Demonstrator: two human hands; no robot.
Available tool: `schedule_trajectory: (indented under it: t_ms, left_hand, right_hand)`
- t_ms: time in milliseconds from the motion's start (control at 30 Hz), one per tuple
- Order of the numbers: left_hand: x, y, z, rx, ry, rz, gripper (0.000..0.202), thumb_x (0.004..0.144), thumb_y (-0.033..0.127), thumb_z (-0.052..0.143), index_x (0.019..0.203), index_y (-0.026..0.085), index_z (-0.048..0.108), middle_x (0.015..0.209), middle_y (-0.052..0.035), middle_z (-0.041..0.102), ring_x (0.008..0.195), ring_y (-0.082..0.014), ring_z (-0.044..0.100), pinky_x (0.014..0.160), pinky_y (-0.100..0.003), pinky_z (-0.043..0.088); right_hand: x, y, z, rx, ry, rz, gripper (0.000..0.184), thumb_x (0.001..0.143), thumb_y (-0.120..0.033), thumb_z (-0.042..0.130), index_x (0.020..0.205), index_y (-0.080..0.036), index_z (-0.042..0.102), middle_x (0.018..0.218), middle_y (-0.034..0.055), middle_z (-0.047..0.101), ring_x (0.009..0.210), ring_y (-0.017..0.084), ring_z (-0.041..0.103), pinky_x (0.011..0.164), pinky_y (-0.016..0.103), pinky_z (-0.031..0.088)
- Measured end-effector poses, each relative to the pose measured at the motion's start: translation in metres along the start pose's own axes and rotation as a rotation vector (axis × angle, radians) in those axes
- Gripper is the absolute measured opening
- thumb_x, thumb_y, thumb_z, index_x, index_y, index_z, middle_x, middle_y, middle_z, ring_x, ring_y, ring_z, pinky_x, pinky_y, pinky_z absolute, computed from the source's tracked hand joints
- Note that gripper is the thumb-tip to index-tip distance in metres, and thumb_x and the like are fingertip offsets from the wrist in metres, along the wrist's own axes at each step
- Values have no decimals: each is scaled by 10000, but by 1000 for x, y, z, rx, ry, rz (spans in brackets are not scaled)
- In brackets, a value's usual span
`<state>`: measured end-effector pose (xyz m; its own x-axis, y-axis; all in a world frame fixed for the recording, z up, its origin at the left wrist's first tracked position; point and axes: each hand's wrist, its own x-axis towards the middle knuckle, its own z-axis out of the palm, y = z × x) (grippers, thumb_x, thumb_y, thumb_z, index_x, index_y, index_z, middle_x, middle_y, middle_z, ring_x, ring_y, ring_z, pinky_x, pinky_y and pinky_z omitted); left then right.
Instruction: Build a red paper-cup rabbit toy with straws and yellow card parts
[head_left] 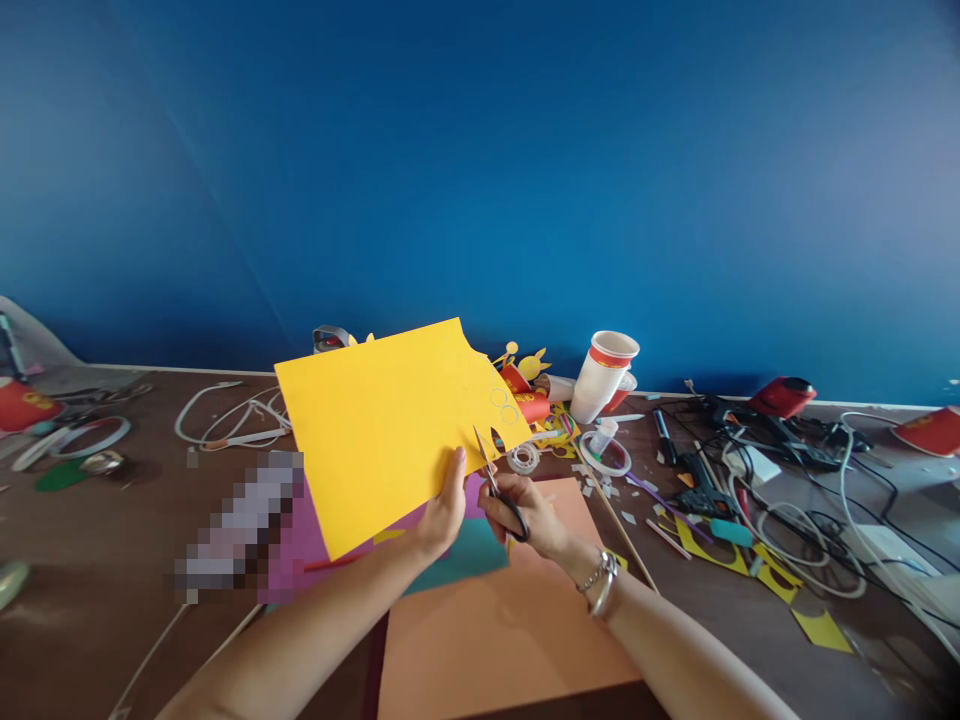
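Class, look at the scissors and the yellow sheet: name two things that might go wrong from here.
1. The scissors in the right hand point up close to the thumb of the left hand, so a slip might nick it.
2. The drawn circles lie near the blades on the yellow sheet; a stray cut could run into them.

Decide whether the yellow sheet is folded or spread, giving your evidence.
Spread: the yellow sheet shows one broad face without visible fold lines, its lower edge in the left hand.
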<state>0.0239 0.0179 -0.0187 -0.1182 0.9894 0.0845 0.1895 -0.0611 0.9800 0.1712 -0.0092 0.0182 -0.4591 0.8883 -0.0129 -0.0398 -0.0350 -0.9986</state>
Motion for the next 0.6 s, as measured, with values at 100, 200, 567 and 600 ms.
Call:
schedule_trajectory:
  t_ms: [100,200,567,600]
  left_hand:
    - [-2,2,-1,-90,-18,-55,476,885,460,468,1228,164,613,1250,-93,643,1267,-281,505,1047,-396,456]
    - [-4,6,-3,-146,-17,-101,472,846,442,537,1236,188,610,1287,-93,618,1295,-271,476,1070,-366,428]
    - [-8,19,-5,-226,44,-147,447,834,378,579,1229,170,604,1363,-76,556,1384,-245,345,1163,-364,283]
    - [-8,17,-6,-223,56,-145,436,844,376,569,1227,171,604,1368,-69,551,1392,-235,328,1172,-353,264]
  right_hand:
    - [0,0,-2,-15,-25,-10,260,804,-338,642,648,-172,516,455,-58,513,385,57,424,418,191,337]
    - [0,0,-3,-14,-21,-32,279,804,-362,644,641,-173,519,454,-58,512,379,59,424,408,194,333]
    - [0,1,4,14,44,-30,297,781,-363,671,626,-180,497,422,-70,483,349,57,401,380,192,301]
    - [0,2,4,14,51,-25,298,786,-368,667,629,-181,497,420,-68,486,349,59,404,377,192,296]
